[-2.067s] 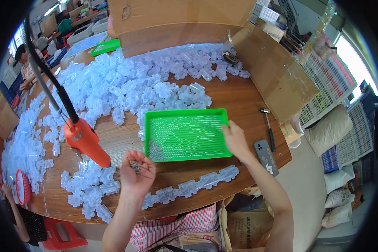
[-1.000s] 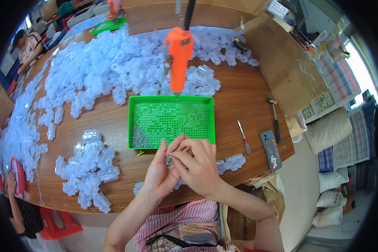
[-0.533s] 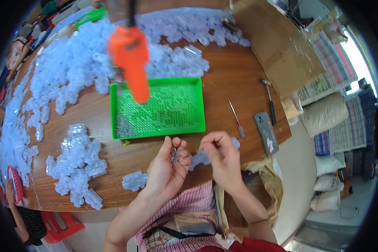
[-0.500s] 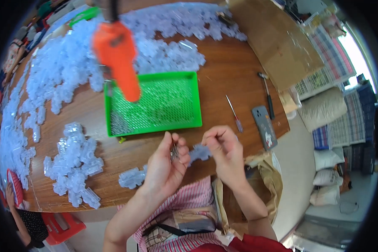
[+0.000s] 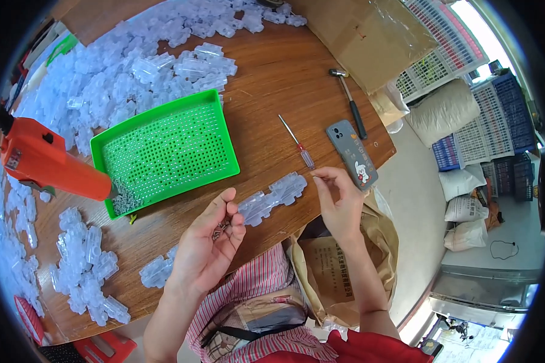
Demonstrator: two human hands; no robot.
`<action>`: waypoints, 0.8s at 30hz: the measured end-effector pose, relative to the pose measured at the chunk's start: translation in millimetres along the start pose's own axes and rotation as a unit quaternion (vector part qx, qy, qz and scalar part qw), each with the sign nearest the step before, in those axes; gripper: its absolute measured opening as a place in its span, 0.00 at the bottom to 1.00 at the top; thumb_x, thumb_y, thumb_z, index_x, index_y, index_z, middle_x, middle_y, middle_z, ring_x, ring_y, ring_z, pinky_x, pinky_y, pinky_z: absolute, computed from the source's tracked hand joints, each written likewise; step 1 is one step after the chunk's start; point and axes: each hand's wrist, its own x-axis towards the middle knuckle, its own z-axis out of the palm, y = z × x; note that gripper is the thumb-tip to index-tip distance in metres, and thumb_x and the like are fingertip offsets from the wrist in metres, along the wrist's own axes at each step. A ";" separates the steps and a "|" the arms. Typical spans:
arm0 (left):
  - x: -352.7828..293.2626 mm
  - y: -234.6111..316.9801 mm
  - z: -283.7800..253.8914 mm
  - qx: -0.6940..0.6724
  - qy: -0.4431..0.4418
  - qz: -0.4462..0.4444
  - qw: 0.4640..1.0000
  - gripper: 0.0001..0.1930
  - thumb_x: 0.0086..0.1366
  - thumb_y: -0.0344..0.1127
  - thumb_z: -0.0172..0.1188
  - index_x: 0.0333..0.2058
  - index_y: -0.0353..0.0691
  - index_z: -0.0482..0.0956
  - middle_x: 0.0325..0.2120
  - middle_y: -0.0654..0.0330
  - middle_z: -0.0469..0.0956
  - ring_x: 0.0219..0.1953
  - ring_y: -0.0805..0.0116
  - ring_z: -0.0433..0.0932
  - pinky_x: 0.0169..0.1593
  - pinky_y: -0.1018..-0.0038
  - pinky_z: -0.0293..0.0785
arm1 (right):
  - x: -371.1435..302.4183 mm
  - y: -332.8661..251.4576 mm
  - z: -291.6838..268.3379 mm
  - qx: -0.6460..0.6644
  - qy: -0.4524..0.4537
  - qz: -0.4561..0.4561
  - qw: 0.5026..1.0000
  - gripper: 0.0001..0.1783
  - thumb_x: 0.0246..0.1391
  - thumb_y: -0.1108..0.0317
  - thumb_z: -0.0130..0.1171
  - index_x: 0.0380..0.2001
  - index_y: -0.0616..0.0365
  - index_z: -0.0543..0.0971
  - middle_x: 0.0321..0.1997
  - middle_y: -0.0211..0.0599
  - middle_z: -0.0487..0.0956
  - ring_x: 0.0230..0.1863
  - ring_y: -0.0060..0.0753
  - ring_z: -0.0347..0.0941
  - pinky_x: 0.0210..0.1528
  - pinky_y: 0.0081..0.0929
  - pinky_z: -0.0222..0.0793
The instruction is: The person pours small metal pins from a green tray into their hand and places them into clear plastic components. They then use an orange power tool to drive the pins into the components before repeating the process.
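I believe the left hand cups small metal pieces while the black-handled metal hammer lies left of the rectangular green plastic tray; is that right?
Not quite: the head view shows the black-handled metal hammer lying right of the rectangular green plastic tray, not left; the left hand does cup small metal pieces.

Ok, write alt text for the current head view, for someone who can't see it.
Over a wooden table, a person's left hand cups small metal pieces, while the right hand is raised near a screwdriver's handle. Clear plastic parts lie between the hands. Farther left are a green tray, an orange tool and a heap of similar parts.
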 end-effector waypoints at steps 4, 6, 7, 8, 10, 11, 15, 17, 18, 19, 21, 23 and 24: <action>5.2 -11.7 -0.6 0.014 -0.022 -0.041 0.999 0.16 0.69 0.33 0.47 0.53 0.35 0.66 0.30 0.64 0.71 0.31 0.75 0.70 0.33 0.82 0.70 | -4.1 6.6 7.5 0.000 0.005 -0.032 0.999 0.08 0.50 0.81 0.57 0.35 0.62 0.77 0.32 0.42 0.78 0.32 0.38 0.77 0.34 0.28 0.72; 8.0 -20.4 -4.2 0.017 -0.034 -0.058 0.998 0.17 0.69 0.34 0.46 0.54 0.34 0.66 0.30 0.65 0.71 0.31 0.76 0.71 0.35 0.82 0.72 | -3.1 8.2 8.2 -0.001 -0.002 -0.033 0.999 0.08 0.50 0.81 0.57 0.35 0.62 0.77 0.32 0.42 0.79 0.32 0.37 0.77 0.33 0.27 0.72; 9.0 -23.5 -8.3 0.020 -0.050 -0.063 0.997 0.17 0.70 0.35 0.46 0.54 0.34 0.66 0.31 0.66 0.71 0.32 0.78 0.72 0.38 0.82 0.74 | -2.9 7.6 8.8 -0.002 -0.009 -0.035 0.999 0.08 0.50 0.81 0.57 0.35 0.62 0.77 0.32 0.41 0.79 0.31 0.35 0.77 0.32 0.26 0.72; 9.6 -25.3 -9.3 0.021 -0.056 -0.063 0.996 0.17 0.70 0.35 0.46 0.54 0.34 0.66 0.30 0.66 0.72 0.32 0.78 0.72 0.38 0.83 0.74 | -2.6 7.5 9.6 0.000 -0.011 -0.035 0.999 0.08 0.50 0.81 0.57 0.35 0.62 0.77 0.32 0.41 0.79 0.31 0.35 0.77 0.32 0.26 0.72; 9.4 -26.2 -8.2 0.016 -0.049 -0.061 0.997 0.17 0.70 0.35 0.46 0.54 0.34 0.66 0.30 0.67 0.72 0.32 0.78 0.72 0.39 0.83 0.74 | -1.5 7.2 10.4 0.012 -0.022 -0.024 0.999 0.07 0.51 0.80 0.57 0.35 0.62 0.77 0.33 0.41 0.79 0.30 0.33 0.77 0.30 0.23 0.72; 9.3 -26.0 -8.0 0.012 -0.045 -0.060 0.997 0.17 0.70 0.35 0.46 0.54 0.34 0.66 0.30 0.67 0.72 0.32 0.78 0.72 0.39 0.83 0.74 | -1.2 5.8 9.9 0.012 -0.023 -0.026 0.999 0.07 0.51 0.80 0.57 0.35 0.62 0.77 0.33 0.41 0.79 0.30 0.33 0.77 0.30 0.23 0.72; 11.0 -26.7 -11.0 0.005 -0.041 -0.055 0.998 0.17 0.69 0.35 0.46 0.54 0.34 0.67 0.31 0.67 0.72 0.32 0.79 0.72 0.40 0.83 0.74 | 0.6 3.1 7.2 0.001 -0.050 -0.005 0.999 0.07 0.52 0.80 0.56 0.35 0.65 0.78 0.34 0.38 0.81 0.34 0.24 0.78 0.37 0.19 0.73; 10.4 -27.0 -12.1 0.003 -0.034 -0.061 0.998 0.17 0.69 0.34 0.46 0.54 0.34 0.67 0.31 0.67 0.72 0.32 0.79 0.72 0.40 0.83 0.74 | 2.7 3.0 5.0 0.002 -0.058 -0.003 0.998 0.07 0.52 0.81 0.56 0.35 0.65 0.78 0.35 0.38 0.81 0.35 0.24 0.78 0.37 0.20 0.74; 10.0 -26.9 -12.1 0.002 -0.036 -0.058 0.998 0.17 0.69 0.34 0.46 0.54 0.34 0.67 0.31 0.67 0.72 0.32 0.79 0.72 0.40 0.83 0.74 | 3.6 4.7 3.8 -0.001 -0.070 -0.010 0.998 0.06 0.52 0.80 0.56 0.35 0.64 0.78 0.34 0.39 0.80 0.32 0.27 0.78 0.33 0.20 0.72; 9.5 -27.1 -11.8 0.002 -0.031 -0.060 0.998 0.17 0.69 0.34 0.46 0.54 0.34 0.67 0.30 0.67 0.72 0.32 0.78 0.72 0.40 0.83 0.74 | 4.2 5.7 2.5 -0.004 -0.082 -0.017 0.996 0.06 0.52 0.79 0.56 0.35 0.63 0.77 0.34 0.40 0.80 0.30 0.29 0.78 0.28 0.21 0.71; 9.5 -27.3 -12.6 0.000 -0.028 -0.060 0.998 0.17 0.69 0.35 0.46 0.54 0.34 0.67 0.30 0.67 0.72 0.32 0.78 0.72 0.40 0.83 0.74 | 4.1 6.1 1.3 0.003 -0.085 -0.016 0.996 0.07 0.52 0.79 0.56 0.35 0.63 0.77 0.34 0.40 0.80 0.30 0.28 0.78 0.29 0.21 0.71; 6.7 -26.2 -14.7 0.004 -0.042 -0.055 0.998 0.17 0.69 0.35 0.46 0.54 0.35 0.67 0.32 0.66 0.74 0.34 0.78 0.74 0.40 0.83 0.74 | 4.4 3.3 2.3 0.017 -0.092 -0.015 0.996 0.07 0.52 0.79 0.57 0.36 0.63 0.77 0.34 0.40 0.80 0.30 0.28 0.78 0.30 0.20 0.72; 5.1 -25.1 -13.1 0.003 -0.041 -0.050 0.998 0.17 0.69 0.35 0.46 0.54 0.35 0.67 0.32 0.66 0.74 0.34 0.78 0.74 0.40 0.83 0.74 | 4.6 1.9 3.3 0.024 -0.084 -0.016 0.996 0.07 0.52 0.80 0.57 0.36 0.63 0.77 0.34 0.39 0.80 0.31 0.27 0.78 0.30 0.20 0.72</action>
